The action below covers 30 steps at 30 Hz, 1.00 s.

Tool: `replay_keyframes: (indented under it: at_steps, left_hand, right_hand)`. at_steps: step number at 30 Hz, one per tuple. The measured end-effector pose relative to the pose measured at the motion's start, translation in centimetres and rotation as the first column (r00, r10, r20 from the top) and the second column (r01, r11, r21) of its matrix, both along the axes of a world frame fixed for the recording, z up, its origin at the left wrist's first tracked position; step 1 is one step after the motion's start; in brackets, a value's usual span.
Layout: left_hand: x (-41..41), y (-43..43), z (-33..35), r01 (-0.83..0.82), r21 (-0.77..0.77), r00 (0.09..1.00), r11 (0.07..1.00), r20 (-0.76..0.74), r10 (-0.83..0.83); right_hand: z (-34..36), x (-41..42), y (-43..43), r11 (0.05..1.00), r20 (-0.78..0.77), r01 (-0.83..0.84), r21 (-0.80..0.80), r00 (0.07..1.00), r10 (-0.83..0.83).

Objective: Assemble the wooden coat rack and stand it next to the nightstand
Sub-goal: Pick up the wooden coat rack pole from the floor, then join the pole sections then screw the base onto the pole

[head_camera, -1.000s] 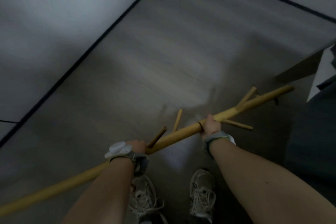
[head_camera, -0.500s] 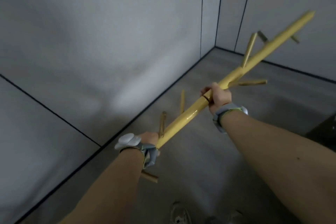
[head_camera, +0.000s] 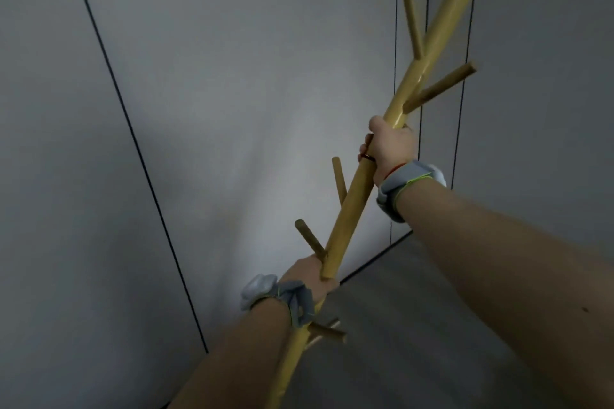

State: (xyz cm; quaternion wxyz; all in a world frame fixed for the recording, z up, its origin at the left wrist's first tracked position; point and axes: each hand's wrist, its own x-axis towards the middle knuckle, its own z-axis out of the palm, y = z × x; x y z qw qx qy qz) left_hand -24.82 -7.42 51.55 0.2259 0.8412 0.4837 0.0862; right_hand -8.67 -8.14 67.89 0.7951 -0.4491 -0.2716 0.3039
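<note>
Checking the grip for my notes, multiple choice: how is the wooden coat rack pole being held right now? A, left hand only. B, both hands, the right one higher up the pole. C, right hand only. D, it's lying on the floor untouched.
B: the right hand grips the coat rack pole higher up, and the left hand grips it lower, with the pole slanting up to the right.

head: single view | faces forward at wall (head_camera: 232,109) | hands near

A bare indoor room corner: grey panelled walls (head_camera: 232,93) (thin dark seams), grey floor (head_camera: 415,325).
</note>
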Motion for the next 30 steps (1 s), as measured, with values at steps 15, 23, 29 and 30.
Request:
replay_keyframes:
  at_steps: [15, 23, 29, 30]
  left_hand:
    - [1.8, -5.2, 11.8, -0.402, 0.227, 0.828, 0.887, 0.504, 0.246]
    - [0.5, -2.3, 13.0, -0.263, 0.168, 0.870, 0.950, 0.468, 0.158]
    - [-0.2, -2.2, 13.5, -0.125, 0.153, 0.892, 0.980, 0.450, 0.044]
    - [-0.2, -2.3, 13.5, -0.128, 0.156, 0.893, 0.979, 0.448, 0.046]
  right_hand:
    - [2.5, -7.1, -2.3, 0.992, 0.384, -0.120, 0.040, 0.918, 0.096]
    - [4.0, -4.8, -3.2, 0.845, 0.431, -0.500, -0.191, 0.731, 0.529]
    - [4.5, -4.3, -3.2, 0.967, 0.780, -0.109, -0.232, 0.573, 0.251]
    - [4.6, -4.5, -3.2, 0.976, 0.833, -0.029, -0.217, 0.516, 0.200]
